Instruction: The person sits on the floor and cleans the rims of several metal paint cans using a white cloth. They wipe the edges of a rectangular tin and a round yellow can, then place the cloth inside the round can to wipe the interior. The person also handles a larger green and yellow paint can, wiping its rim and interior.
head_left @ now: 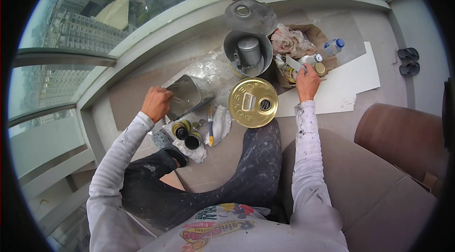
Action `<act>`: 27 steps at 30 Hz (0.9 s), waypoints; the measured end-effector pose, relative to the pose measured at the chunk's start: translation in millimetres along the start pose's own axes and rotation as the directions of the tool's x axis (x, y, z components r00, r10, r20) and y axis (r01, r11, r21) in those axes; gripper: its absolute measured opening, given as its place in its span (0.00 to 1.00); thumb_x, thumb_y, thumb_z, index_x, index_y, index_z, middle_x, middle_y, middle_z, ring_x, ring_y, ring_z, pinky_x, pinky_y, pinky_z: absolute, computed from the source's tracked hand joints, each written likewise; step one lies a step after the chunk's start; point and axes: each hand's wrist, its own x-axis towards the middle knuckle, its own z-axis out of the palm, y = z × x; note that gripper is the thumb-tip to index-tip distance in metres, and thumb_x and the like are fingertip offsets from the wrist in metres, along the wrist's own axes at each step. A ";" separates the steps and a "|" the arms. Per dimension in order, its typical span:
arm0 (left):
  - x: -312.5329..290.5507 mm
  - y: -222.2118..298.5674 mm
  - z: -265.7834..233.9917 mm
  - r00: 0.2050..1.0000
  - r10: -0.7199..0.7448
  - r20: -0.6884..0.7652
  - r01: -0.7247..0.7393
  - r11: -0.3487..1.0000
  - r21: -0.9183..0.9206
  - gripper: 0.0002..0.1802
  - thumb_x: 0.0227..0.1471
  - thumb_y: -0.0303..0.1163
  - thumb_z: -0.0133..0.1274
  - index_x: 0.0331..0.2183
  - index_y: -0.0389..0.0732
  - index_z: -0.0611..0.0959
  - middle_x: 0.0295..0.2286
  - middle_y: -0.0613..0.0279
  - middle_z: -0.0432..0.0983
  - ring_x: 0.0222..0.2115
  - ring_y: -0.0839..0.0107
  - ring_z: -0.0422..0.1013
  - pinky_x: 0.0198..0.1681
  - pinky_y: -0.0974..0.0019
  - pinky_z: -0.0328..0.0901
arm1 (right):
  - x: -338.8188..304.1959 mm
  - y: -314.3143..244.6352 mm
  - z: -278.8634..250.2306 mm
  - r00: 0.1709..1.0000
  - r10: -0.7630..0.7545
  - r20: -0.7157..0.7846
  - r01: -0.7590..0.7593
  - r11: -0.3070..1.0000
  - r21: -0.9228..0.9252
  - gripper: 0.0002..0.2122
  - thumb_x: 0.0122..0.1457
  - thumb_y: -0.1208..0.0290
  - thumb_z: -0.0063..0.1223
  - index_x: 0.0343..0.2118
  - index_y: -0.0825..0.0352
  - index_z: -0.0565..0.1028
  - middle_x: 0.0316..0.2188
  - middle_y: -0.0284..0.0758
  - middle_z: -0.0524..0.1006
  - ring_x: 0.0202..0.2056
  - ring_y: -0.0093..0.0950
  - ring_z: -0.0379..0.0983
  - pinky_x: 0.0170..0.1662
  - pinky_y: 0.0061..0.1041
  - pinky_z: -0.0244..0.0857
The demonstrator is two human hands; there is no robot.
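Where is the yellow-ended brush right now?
In the head view, left of centre: the brush lies along a white cloth, left of the gold lid and nearer the body than the left hand.

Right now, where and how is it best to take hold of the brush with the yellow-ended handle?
Probably by the handle, from above and the near side: the brush lies with its yellow end nearest and its bristles pointing away, while open cans stand close on its left.

Raised lettering on the round gold lid [256,95], multicoloured printed words across the pale shirt [227,240]
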 end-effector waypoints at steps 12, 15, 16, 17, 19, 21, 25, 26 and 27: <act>-10.1 -2.2 -2.0 1.000 -0.020 -0.022 0.020 1.000 -0.001 0.04 0.48 0.28 0.53 0.28 0.41 0.82 0.25 0.56 0.75 0.32 0.56 0.70 0.37 0.57 0.62 | 5.0 -8.8 13.1 0.961 0.040 0.275 0.011 0.983 -0.182 0.09 0.54 0.69 0.51 0.35 0.59 0.81 0.30 0.48 0.79 0.35 0.49 0.76 0.40 0.44 0.69; -7.7 -0.6 -0.7 1.000 -0.012 -0.019 0.012 1.000 -0.008 0.05 0.48 0.27 0.53 0.28 0.40 0.82 0.25 0.57 0.75 0.32 0.56 0.70 0.37 0.57 0.62 | -0.5 1.8 26.1 0.942 -0.099 0.319 0.160 0.973 -0.168 0.08 0.54 0.69 0.51 0.34 0.60 0.81 0.29 0.48 0.79 0.34 0.50 0.76 0.39 0.46 0.68; -6.2 0.6 -0.5 1.000 -0.013 -0.011 0.013 1.000 -0.010 0.05 0.48 0.27 0.53 0.28 0.40 0.82 0.25 0.57 0.75 0.32 0.56 0.70 0.38 0.57 0.62 | -3.2 6.0 30.9 0.930 -0.096 0.356 0.176 0.964 -0.199 0.09 0.54 0.68 0.51 0.35 0.60 0.81 0.29 0.48 0.79 0.34 0.50 0.76 0.39 0.46 0.68; -4.4 1.9 -0.3 1.000 -0.014 -0.003 0.014 1.000 -0.012 0.05 0.48 0.27 0.52 0.28 0.40 0.82 0.25 0.57 0.75 0.32 0.56 0.70 0.38 0.56 0.62 | -5.9 10.3 35.3 0.916 -0.091 0.391 0.193 0.954 -0.229 0.09 0.55 0.68 0.50 0.35 0.60 0.81 0.30 0.48 0.79 0.34 0.50 0.76 0.39 0.46 0.68; -6.3 0.1 1.4 1.000 -0.013 -0.010 0.013 0.999 -0.033 0.05 0.47 0.27 0.52 0.28 0.40 0.82 0.26 0.56 0.75 0.32 0.56 0.71 0.38 0.56 0.63 | -8.7 6.4 40.2 0.897 -0.085 0.435 0.201 0.952 -0.230 0.10 0.56 0.66 0.49 0.36 0.60 0.81 0.30 0.47 0.79 0.35 0.50 0.75 0.40 0.46 0.68; -9.1 -1.6 5.7 1.000 -0.019 -0.019 0.018 0.999 -0.041 0.05 0.46 0.27 0.53 0.28 0.39 0.82 0.26 0.56 0.76 0.32 0.55 0.71 0.38 0.55 0.64 | -11.8 3.1 38.2 0.891 -0.077 0.448 0.177 0.966 -0.187 0.12 0.58 0.63 0.48 0.37 0.60 0.81 0.32 0.48 0.79 0.36 0.50 0.75 0.41 0.47 0.67; -12.1 -2.5 17.8 0.997 -0.068 -0.024 0.065 0.993 -0.098 0.08 0.44 0.27 0.55 0.30 0.38 0.83 0.26 0.54 0.76 0.33 0.54 0.72 0.39 0.53 0.66 | -13.6 -6.2 31.1 0.877 -0.040 0.479 0.123 0.982 -0.143 0.16 0.59 0.57 0.47 0.41 0.61 0.80 0.36 0.50 0.79 0.40 0.51 0.74 0.45 0.45 0.66; -8.9 -3.3 28.4 0.996 -0.080 -0.047 0.071 0.984 -0.165 0.09 0.44 0.27 0.55 0.31 0.38 0.83 0.27 0.53 0.77 0.34 0.53 0.72 0.39 0.53 0.67 | -14.5 -3.8 27.9 0.885 -0.051 0.463 0.122 0.984 -0.126 0.18 0.59 0.55 0.47 0.43 0.61 0.80 0.37 0.51 0.79 0.42 0.51 0.74 0.46 0.45 0.66; -9.2 -2.1 28.4 0.991 -0.112 -0.070 0.096 0.975 -0.200 0.10 0.43 0.27 0.56 0.32 0.38 0.83 0.28 0.53 0.77 0.35 0.53 0.72 0.40 0.53 0.67 | -13.7 -6.9 21.8 0.880 -0.048 0.473 0.124 0.983 -0.132 0.20 0.58 0.54 0.49 0.46 0.63 0.79 0.39 0.51 0.79 0.43 0.50 0.74 0.48 0.42 0.66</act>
